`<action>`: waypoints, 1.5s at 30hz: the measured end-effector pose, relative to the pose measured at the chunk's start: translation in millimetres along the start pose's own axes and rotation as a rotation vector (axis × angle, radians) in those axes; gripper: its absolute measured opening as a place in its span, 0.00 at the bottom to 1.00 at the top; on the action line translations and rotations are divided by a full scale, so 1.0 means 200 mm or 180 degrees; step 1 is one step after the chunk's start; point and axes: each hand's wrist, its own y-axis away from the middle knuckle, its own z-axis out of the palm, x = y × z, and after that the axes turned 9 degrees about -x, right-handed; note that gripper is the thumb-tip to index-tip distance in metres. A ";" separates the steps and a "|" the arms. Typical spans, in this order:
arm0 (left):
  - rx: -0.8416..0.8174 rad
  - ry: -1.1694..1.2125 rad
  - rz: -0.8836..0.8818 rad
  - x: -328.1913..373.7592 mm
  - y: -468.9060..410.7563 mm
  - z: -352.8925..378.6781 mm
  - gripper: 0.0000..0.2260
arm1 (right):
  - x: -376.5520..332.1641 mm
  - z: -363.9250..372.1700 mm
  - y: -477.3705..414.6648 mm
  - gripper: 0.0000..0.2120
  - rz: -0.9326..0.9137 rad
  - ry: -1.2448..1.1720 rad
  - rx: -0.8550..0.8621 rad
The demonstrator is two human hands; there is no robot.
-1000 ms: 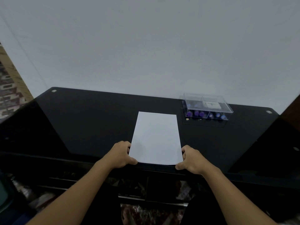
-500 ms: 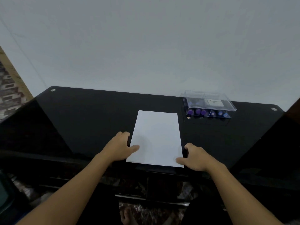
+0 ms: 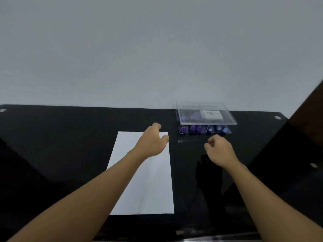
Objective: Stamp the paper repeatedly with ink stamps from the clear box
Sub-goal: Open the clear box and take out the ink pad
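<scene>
Fetching a stamp looks like the step in hand: the paper, left of the clear box on the bench, is unmarked. The left grip, loosely spread and empty, hovers over the paper's corner nearest the box, while the right grip, fingers curled on nothing, hangs just in front of the box. Purple and blue stamps line the box's near wall under what seems a closed lid, so the next move likely calls for lifting it.
</scene>
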 end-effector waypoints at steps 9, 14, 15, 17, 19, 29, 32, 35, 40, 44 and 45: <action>-0.0240 -0.0544 0.0468 0.26 -0.49 0.18 0.28 | 0.07 -0.21 -0.41 0.26 -0.0335 0.0691 0.0393; -0.0356 -0.0922 0.0412 0.28 -0.70 0.29 0.29 | 0.10 -0.19 -0.58 0.30 -0.0113 0.0851 0.0110; -0.0349 -0.0946 0.0388 0.28 -0.72 0.31 0.28 | 0.10 -0.17 -0.60 0.30 -0.0049 0.0914 0.0071; -0.0294 -0.1023 0.0359 0.27 -0.75 0.36 0.28 | 0.12 -0.14 -0.62 0.30 0.0017 0.0979 0.0074; -0.0194 -0.1079 0.0358 0.25 -0.77 0.39 0.28 | 0.14 -0.12 -0.62 0.30 0.0015 0.0973 0.0151; -0.0202 -0.1254 0.0280 0.22 -0.74 0.45 0.35 | 0.15 -0.12 -0.54 0.29 -0.0065 0.0968 0.0187; -0.0107 -0.1080 0.0301 0.23 -0.63 0.45 0.29 | 0.16 -0.11 -0.46 0.29 -0.0072 0.0986 0.0249; -0.0045 -0.1252 0.0435 0.19 -0.57 0.49 0.34 | 0.17 -0.09 -0.35 0.29 -0.0076 0.0962 0.0299; 0.0000 -0.1204 0.0412 0.19 -0.34 0.53 0.31 | 0.20 -0.07 -0.14 0.28 -0.0095 0.0961 0.0350; -0.0036 -0.1138 0.0392 0.21 -0.12 0.52 0.28 | 0.21 -0.04 0.03 0.28 -0.0066 0.0949 0.0356; -0.0031 -0.1154 0.0380 0.20 -0.09 0.52 0.28 | 0.21 -0.04 0.07 0.28 -0.0056 0.0937 0.0347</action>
